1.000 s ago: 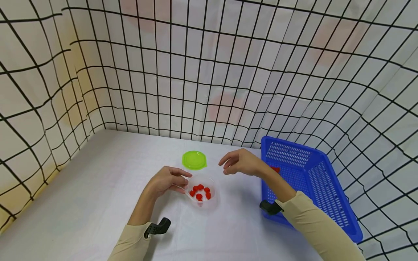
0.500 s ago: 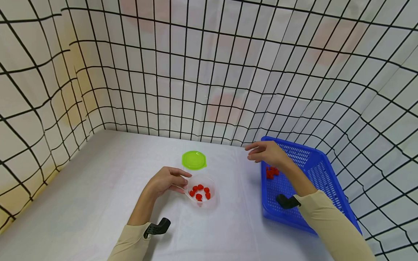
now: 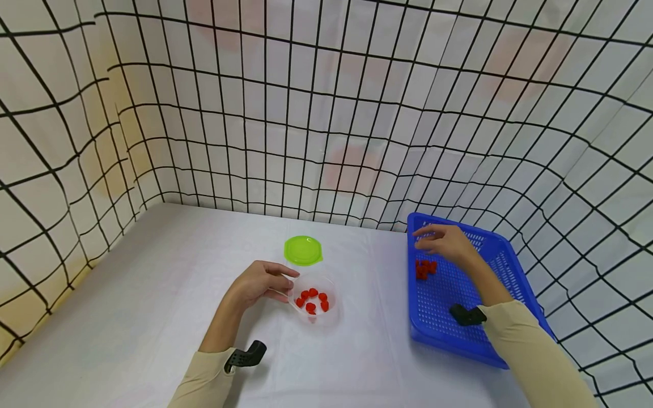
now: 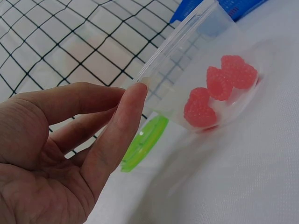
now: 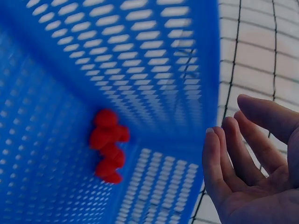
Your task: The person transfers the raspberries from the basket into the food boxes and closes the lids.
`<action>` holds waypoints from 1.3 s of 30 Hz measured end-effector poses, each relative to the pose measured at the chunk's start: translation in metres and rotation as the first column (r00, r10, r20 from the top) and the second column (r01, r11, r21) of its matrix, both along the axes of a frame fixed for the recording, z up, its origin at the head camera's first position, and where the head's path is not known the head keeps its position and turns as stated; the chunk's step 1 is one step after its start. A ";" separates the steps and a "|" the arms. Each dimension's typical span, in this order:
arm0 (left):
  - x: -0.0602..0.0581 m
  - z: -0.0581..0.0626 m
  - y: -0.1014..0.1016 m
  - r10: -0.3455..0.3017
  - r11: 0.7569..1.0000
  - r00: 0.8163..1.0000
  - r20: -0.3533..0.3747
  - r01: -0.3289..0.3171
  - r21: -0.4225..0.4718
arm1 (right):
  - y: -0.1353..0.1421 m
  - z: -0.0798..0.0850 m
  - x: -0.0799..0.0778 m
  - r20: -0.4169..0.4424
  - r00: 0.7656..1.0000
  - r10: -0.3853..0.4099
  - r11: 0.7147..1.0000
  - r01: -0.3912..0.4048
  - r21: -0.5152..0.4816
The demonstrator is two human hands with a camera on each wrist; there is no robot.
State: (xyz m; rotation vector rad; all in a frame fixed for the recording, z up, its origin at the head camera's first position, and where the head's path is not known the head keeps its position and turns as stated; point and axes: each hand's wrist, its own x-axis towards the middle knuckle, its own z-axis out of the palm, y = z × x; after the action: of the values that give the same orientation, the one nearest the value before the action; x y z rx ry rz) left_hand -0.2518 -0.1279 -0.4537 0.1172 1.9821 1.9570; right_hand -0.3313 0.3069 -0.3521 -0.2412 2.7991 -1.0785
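Centre of the action was the clear tub (image 4: 191,63), upright on the table (image 3: 153,317), w/ at least 6 red berries (image 3: 310,307) lying in a loose ring on its floor. And the L hand (image 3: 260,286) had it by the side, thumb and fingers in a narrow pinch at the rim, thumb tip right on the edge in the L wrist cam!

Just beyond the tub, the green lid (image 3: 303,250) lay flat on the table, apart from both hands.

Over to the R side: the R hand (image 3: 446,242) hung in the air over the far L end of the blue basket (image 3: 444,345), free, fingers loosely bent w/ a fair gap btwn them and the thumb. Below it in the basket, a cluster of red bits (image 3: 424,272), bunched near the L wall, too blurred in the R wrist cam for an exact no.

Each wrist wore 1 black clip (image 3: 247,356) at a beige sleeve (image 3: 530,345). Behind it all, black wire grid (image 3: 265,56) against pale cloth (image 3: 255,56).
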 end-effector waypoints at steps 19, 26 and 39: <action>0.001 0.001 -0.001 0.006 1.000 1.000 0.001 -0.006 -0.013 | 0.039 -0.049 -0.007 0.132 0.991 -0.030 0.996 0.019 0.086; 0.002 0.002 -0.001 0.006 1.000 1.000 0.002 -0.006 -0.015 | 0.046 -0.058 -0.011 0.173 0.984 -0.034 0.996 0.018 0.088; 0.001 0.002 -0.001 0.000 1.000 1.000 0.006 0.001 -0.015 | 0.047 -0.064 -0.012 0.192 0.981 -0.005 0.988 -0.025 0.152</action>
State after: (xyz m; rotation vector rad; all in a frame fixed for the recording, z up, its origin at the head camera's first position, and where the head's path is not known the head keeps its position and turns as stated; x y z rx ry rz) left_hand -0.2505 -0.1285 -0.4520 0.1081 1.9928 1.9394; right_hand -0.3431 0.3538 -0.4156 -0.1267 2.6864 -0.8286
